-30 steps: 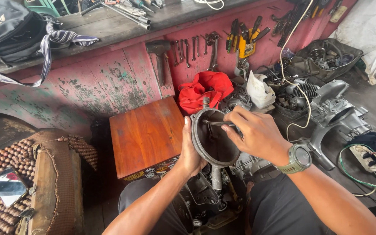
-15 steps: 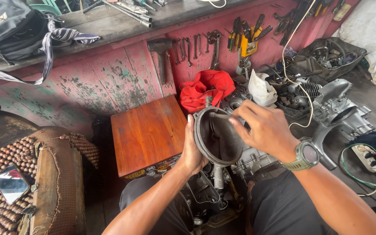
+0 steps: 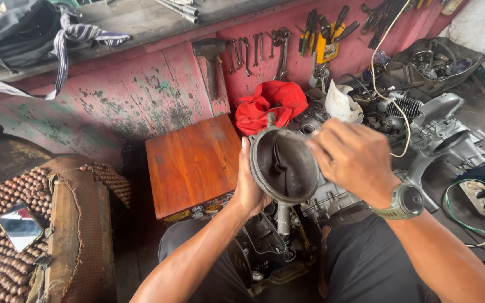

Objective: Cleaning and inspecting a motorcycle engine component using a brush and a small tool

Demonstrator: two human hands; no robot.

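Head view: left hand [image 3: 252,189] holds round housing [image 3: 280,166], right hand [image 3: 350,158] touching its rim

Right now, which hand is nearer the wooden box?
Left. The left hand grips the round metal housing just beside the wooden box; the right hand is on the housing's far side.

Right hand [image 3: 355,160] now off housing rim [image 3: 283,165]

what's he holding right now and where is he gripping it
A round dark metal housing, bowl-shaped. The left hand grips its left rim, palm against the outside; the right hand rests on its right rim, though its fingertips' exact grip is blurred.
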